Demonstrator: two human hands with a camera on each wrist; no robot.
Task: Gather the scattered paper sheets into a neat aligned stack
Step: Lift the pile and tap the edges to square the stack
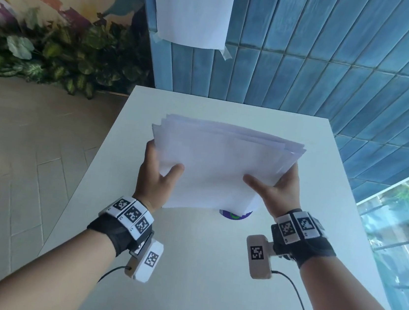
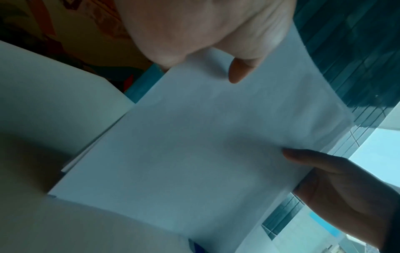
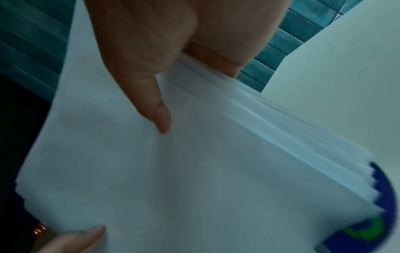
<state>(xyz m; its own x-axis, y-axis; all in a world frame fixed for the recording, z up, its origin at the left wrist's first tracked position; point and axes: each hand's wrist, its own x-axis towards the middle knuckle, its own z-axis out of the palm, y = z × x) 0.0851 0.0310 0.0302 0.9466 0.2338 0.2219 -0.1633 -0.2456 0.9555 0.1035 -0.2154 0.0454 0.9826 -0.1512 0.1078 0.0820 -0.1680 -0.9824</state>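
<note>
Paper sheets sit bunched between your two hands, lifted above the white table near its middle. Your left hand has its grip clamped on the left edge of the bundle, thumb pressed on the top sheet and fingers hidden underneath. Your right hand has its grip clamped on the right edge the same way, thumb lying across the top page.

Edges are not lined up: at the far side the sheets fan out in several offset layers, and the right wrist view shows the near right corners stepped like saw teeth beside your thumb. The left wrist view shows the top sheet flat and blank, with your left thumb on it at the top of the picture and your right thumb at the right.

A round purple and green sticker lies on the table, partly covered by the near edge of the bundle. Farther off, a single white sheet is taped to the blue tiled wall, and leafy plants stand at the far left.
</note>
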